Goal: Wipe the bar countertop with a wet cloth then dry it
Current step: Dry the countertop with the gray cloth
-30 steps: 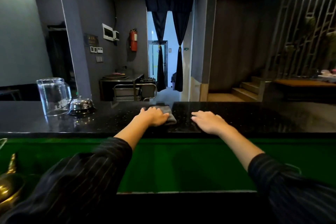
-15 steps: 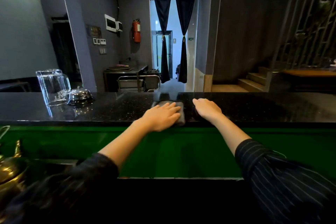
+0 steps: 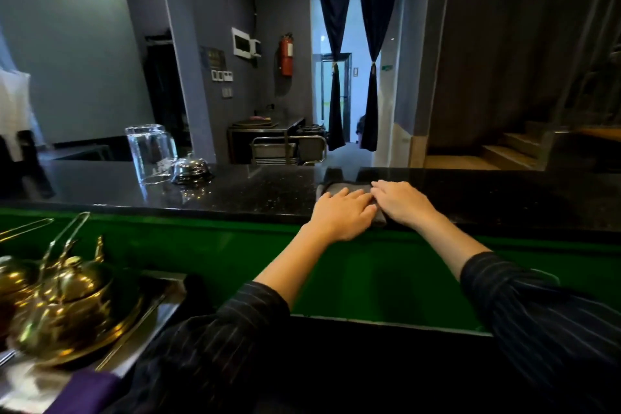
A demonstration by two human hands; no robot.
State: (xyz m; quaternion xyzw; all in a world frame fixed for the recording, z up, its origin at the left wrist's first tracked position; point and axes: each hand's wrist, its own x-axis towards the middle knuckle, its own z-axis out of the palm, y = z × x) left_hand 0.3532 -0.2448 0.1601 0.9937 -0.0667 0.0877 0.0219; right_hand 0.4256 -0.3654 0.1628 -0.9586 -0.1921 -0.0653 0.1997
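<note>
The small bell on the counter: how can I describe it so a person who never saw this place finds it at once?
Look along the long black bar countertop toward its left part, away from the hands. A clear glass pitcher stands there, and the call bell sits just right of it. It is a low, shiny silver dome with a small knob on top, unlike the tall, see-through pitcher.

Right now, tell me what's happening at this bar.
A person in dark pinstriped sleeves is leaning over the counter, wiping the black speckled stone countertop with a folded grey cloth. Both hands lie flat on the cloth: the left hand near the counter's front edge, the right hand beside it, fingers touching. Further left on the countertop stand a clear glass pitcher and a shiny metal dome bell, apart from the cloth. Whether the cloth is wet cannot be told.
</note>
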